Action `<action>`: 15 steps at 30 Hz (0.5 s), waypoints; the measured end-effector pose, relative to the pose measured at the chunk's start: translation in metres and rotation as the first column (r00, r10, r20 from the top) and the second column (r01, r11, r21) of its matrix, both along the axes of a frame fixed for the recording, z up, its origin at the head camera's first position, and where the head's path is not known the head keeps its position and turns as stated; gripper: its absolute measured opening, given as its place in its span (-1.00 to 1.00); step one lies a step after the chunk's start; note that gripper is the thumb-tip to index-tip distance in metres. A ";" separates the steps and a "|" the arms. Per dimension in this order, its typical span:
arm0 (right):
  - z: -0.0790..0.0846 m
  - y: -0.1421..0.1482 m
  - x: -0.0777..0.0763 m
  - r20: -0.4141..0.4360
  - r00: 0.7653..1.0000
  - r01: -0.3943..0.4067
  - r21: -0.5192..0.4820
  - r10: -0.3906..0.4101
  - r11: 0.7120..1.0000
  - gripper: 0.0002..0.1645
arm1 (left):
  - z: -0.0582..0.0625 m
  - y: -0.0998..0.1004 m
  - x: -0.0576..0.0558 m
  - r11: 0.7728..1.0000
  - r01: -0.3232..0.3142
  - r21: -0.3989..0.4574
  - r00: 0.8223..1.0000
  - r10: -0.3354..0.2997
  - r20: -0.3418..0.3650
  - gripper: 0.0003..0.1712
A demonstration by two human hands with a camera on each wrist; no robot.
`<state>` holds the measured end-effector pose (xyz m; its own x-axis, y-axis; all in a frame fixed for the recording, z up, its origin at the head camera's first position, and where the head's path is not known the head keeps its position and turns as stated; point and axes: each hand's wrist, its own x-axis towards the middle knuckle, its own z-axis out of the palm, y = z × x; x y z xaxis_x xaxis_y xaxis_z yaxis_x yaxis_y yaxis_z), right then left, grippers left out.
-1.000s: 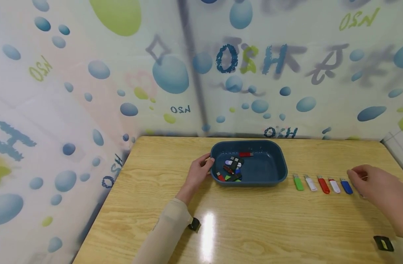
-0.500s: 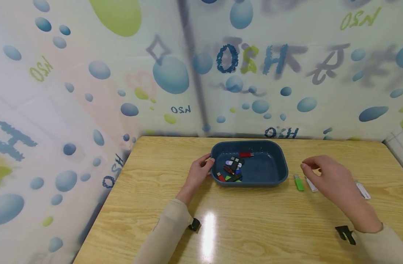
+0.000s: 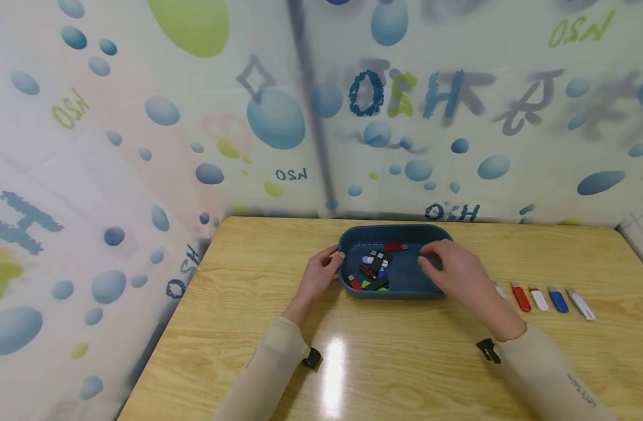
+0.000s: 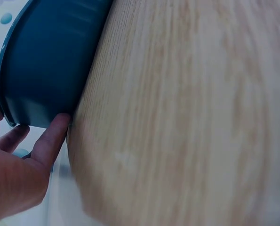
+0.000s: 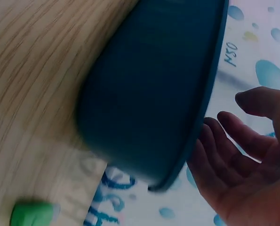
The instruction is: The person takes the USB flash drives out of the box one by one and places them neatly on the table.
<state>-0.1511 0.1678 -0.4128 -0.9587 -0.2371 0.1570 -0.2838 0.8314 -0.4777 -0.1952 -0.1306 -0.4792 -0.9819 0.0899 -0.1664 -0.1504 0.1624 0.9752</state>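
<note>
My left hand grips the left end of a dark blue plastic bin, thumb over the rim; in the left wrist view fingers touch its outer wall. Inside, at the left, lies a loose pile of USB sticks, with a red USB stick by the back wall. My right hand hovers over the bin's right end. Its thumb and forefinger are apart with nothing between them, as the right wrist view shows, and that hand hides part of the rim.
Right of the bin runs a row of USB sticks: white, red, white-and-red, blue and silver-white. A green USB stick shows in the right wrist view. A patterned curtain stands behind the wooden table.
My right hand has swept left from the row's right end, across the USB sticks, to above the bin. The silver-white stick it partly covered is now in full view. My left hand stays put.
</note>
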 end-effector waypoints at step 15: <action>-0.020 -0.059 -0.033 0.050 0.998 -0.037 0.059 0.034 0.998 -0.73 | 0.001 0.000 0.001 1.000 0.015 0.014 1.000 -0.015 -0.007 -0.42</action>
<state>-0.1844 0.1087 -0.4329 -0.9557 -0.2787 0.0944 -0.2911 0.8488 -0.4414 -0.1946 -0.1307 -0.4779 -0.9815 0.1074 -0.1584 -0.1415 0.1505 0.9784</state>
